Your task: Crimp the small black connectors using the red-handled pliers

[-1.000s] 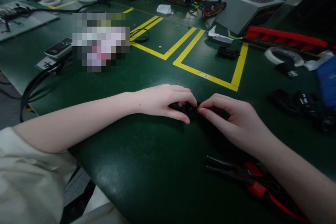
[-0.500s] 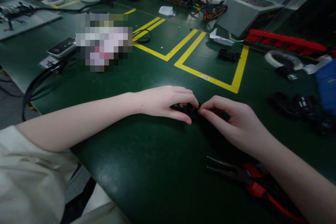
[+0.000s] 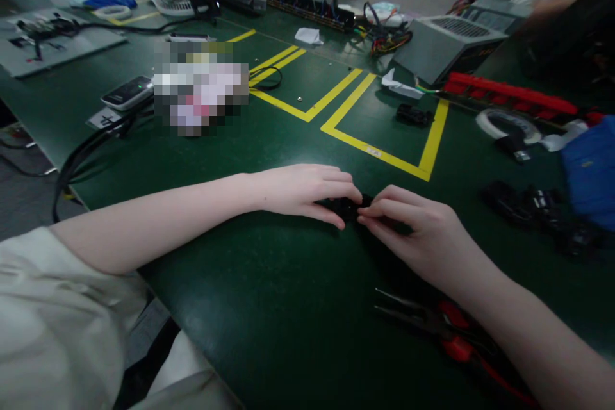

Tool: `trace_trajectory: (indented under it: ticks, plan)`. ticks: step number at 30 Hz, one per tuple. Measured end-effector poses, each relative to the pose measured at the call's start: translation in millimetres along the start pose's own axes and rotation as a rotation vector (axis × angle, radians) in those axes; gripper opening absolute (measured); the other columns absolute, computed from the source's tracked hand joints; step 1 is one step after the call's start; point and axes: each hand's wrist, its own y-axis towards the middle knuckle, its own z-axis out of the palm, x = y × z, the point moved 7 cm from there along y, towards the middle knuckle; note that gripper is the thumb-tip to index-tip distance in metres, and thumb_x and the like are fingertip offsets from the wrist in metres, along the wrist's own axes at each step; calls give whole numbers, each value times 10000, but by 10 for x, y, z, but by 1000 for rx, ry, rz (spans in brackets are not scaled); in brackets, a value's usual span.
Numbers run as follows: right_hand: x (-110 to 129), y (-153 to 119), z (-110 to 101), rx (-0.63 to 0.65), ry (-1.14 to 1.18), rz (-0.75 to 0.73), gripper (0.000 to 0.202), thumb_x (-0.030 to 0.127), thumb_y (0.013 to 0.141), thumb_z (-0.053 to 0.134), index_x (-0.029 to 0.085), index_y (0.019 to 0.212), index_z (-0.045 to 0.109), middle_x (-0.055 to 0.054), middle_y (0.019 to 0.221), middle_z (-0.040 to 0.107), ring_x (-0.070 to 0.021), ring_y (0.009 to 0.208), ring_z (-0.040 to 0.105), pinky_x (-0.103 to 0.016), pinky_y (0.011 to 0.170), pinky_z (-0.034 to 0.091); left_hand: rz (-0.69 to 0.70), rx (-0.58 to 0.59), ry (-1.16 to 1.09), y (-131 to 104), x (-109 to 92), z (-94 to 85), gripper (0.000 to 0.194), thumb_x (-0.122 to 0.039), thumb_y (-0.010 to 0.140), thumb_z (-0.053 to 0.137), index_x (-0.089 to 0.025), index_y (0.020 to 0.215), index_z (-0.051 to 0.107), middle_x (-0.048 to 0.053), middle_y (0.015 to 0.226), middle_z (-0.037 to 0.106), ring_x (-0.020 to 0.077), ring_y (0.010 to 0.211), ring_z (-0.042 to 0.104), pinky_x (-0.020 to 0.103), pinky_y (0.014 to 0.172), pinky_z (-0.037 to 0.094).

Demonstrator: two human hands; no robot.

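A small black part [image 3: 346, 207] lies low over the green table between my two hands, mostly covered by fingers, so its exact kind cannot be made out. My left hand [image 3: 312, 191] curves around its left side, thumb below and fingers above, gripping it. From the right, my right hand [image 3: 413, 218] pinches thumb and fingertips together at the part's right end; whatever sits in that pinch is too small to name. Long-nose pliers [image 3: 446, 333] with red handles lie open-jawed below my right hand, partly under the forearm.
Yellow tape [image 3: 375, 152] marks the table, with another black part [image 3: 413, 115] inside one outline. More black parts [image 3: 542, 211] and a blue bin [image 3: 590, 166] stand right. Behind are a red strip [image 3: 509, 96] and a grey metal box [image 3: 446, 45]. Cables [image 3: 72, 160] run along the left.
The view has shifted slightly. Both hands stay at the black part; my right fingertips have moved a little to the left along it, still pinched.
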Motion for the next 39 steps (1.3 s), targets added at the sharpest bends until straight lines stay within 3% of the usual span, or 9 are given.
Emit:
trace_trajectory:
  ticks: [4, 8, 11, 13, 16, 18, 25, 34, 39]
  plan:
    - [-41, -5, -110, 8, -10, 7, 230, 351, 916, 597, 228, 1080, 700, -50, 966, 663, -146, 738, 628, -289, 623, 528, 0, -36, 12, -4, 0, -15, 354, -407, 962, 574, -147, 1202, 600, 124, 1122, 650, 224, 1027, 615, 309, 890, 464]
    - [-119, -205, -453, -72, -62, 98, 327, 421, 920, 570, 285, 1207, 650, -71, 1001, 671, -191, 776, 649, -259, 458, 482, 17, -34, 34, -3, -19, -7, 341, -387, 973, 551, -147, 1213, 594, 135, 1161, 649, 237, 1045, 611, 338, 909, 465]
    - [-160, -632, -551, -68, -169, 108, 369, 470, 909, 551, 346, 1248, 624, -73, 1108, 677, -268, 916, 673, -366, 602, 570, 40, -25, 43, -1, -29, 2, 322, -365, 976, 549, -162, 1220, 602, 140, 1253, 630, 249, 1097, 602, 363, 943, 458]
    - [-183, -1004, -495, -35, -267, 98, 538, 543, 857, 582, 366, 1364, 542, -82, 1159, 674, -325, 986, 663, -478, 737, 579, 44, -27, 42, -1, -32, 2, 304, -348, 975, 549, -174, 1216, 613, 139, 1299, 611, 253, 1122, 597, 376, 962, 452]
    - [-255, -1493, -361, -10, -381, 185, 678, 555, 848, 572, 347, 1473, 411, -98, 1295, 617, -353, 1091, 630, -508, 794, 564, 29, -53, 10, 5, -45, -7, 283, -318, 962, 566, -173, 1195, 631, 136, 1295, 611, 255, 1137, 594, 385, 977, 445]
    - [-234, -1651, -287, -19, -425, 181, 731, 570, 849, 560, 305, 1503, 368, -114, 1340, 588, -360, 1109, 620, -509, 801, 558, 9, -94, -51, 18, -63, -19, 283, -308, 943, 594, -165, 1183, 640, 131, 1272, 620, 250, 1153, 589, 380, 993, 437]
    - [-37, -1562, -278, -123, -522, 2, 702, 570, 894, 507, 234, 1498, 384, -139, 1207, 642, -313, 980, 665, -448, 732, 569, -91, -80, -57, 86, -102, 60, 241, -302, 934, 610, -214, 1145, 687, 83, 1224, 649, 229, 1107, 591, 377, 984, 402]
    - [42, -1706, -338, -238, -510, 39, 689, 424, 838, 629, 264, 1465, 391, -149, 1147, 615, -343, 961, 657, -497, 751, 581, -61, -86, -76, 157, -325, 158, 233, -287, 938, 615, -214, 1137, 710, 92, 1229, 653, 214, 1093, 600, 354, 970, 410]
    - [-100, -1780, -373, -289, -389, 149, 557, 394, 809, 664, 334, 1335, 490, -138, 1172, 605, -382, 951, 661, -533, 726, 567, -49, -82, -86, 197, -361, 205, 218, -295, 932, 631, -214, 1112, 726, 96, 1248, 662, 214, 1107, 606, 348, 970, 425]
